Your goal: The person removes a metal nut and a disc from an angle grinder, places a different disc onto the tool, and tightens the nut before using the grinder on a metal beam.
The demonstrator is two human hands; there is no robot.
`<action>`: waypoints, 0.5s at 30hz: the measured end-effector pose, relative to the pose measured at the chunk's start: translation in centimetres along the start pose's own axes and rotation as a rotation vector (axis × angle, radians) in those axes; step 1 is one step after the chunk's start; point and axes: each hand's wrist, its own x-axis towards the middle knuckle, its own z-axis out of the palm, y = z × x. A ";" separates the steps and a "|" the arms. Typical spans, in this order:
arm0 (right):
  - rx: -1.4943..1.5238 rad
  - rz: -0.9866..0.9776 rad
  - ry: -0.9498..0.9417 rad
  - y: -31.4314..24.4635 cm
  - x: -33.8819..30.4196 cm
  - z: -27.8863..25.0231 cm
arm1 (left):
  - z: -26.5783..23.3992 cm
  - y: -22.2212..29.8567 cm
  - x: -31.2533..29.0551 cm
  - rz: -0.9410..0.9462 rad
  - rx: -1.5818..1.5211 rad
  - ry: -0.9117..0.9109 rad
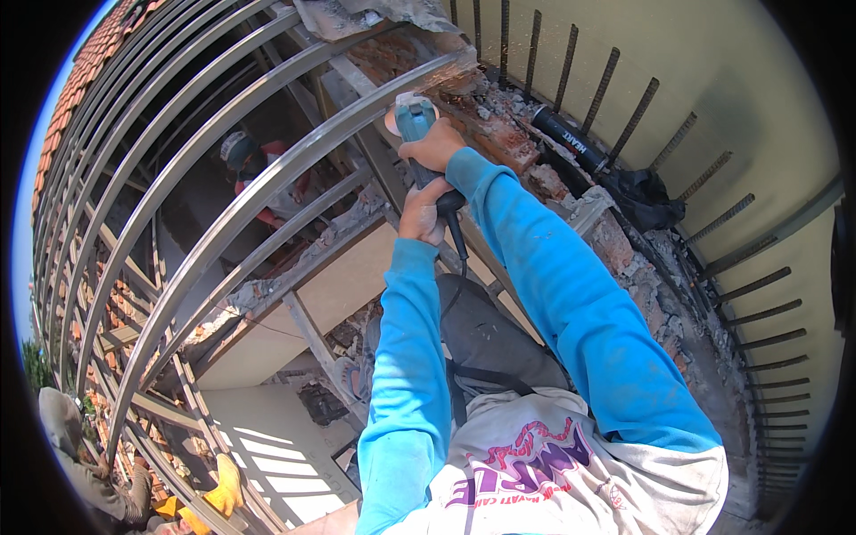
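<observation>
The grinder [415, 121] is just beside the upper end of the curved metal beam [308, 148], on its near side, teal head toward the metal. Small sparks show near that end of the beam; whether the disc [391, 121] is touching it cannot be made out.

Both hands have hold of the tool. The right grip [435, 147] is wrapped round the body just behind the teal head, closest to the beam; the left grip [424, 214] is closed round the rear, farther from the beam, where the cord [461, 242] trails down.

The grinder looks rather heavy for its size, with the weight toward the head, and its casing stiff and hard. Dust or sweat could make that casing slippery on bare skin. The disc is probably the fragile part, apt to chip or kick if it pinches against the beam. The sound holds are the narrow body behind the head and the rear end, fingers well back from the disc and the cord kept slack and away from the beam. The beam itself looks stiff along its length and smooth, and is likely hot near the sparks.
</observation>
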 end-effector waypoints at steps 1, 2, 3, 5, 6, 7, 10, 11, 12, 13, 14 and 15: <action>0.001 0.002 -0.003 -0.1 -0.1 0.0 | -0.1 0.0 0.0 -0.002 0.012 -0.006; 0.002 0.005 -0.006 -0.2 -0.3 -0.1 | -0.1 -0.1 0.0 -0.002 0.012 -0.007; -0.001 0.005 -0.006 -0.2 -0.4 -0.2 | -0.1 -0.1 -0.1 -0.002 0.013 -0.009; -0.008 0.006 -0.008 -0.2 -0.4 -0.2 | -0.1 -0.1 -0.1 0.001 0.012 -0.010; -0.009 0.003 -0.003 -0.2 -0.4 -0.1 | -0.1 -0.2 -0.1 0.003 0.011 -0.009; -0.010 -0.001 0.004 -0.1 -0.3 -0.1 | -0.1 -0.2 0.0 0.005 0.010 -0.010; -0.010 0.000 0.003 0.0 -0.2 0.0 | -0.1 -0.2 0.0 0.006 0.021 -0.004; -0.009 0.002 0.000 0.0 -0.2 0.0 | -0.1 -0.2 0.0 0.006 0.016 -0.002; -0.008 -0.001 0.002 0.1 -0.2 0.0 | -0.2 -0.2 0.1 0.006 0.012 0.000; -0.007 -0.005 0.005 0.0 -0.2 0.0 | -0.2 -0.2 0.1 0.006 0.008 0.002; -0.006 -0.008 0.007 0.0 -0.2 0.0 | -0.1 -0.2 0.1 0.008 0.009 -0.002; -0.006 -0.003 0.003 0.0 -0.2 0.0 | -0.1 -0.2 0.0 0.010 0.010 -0.006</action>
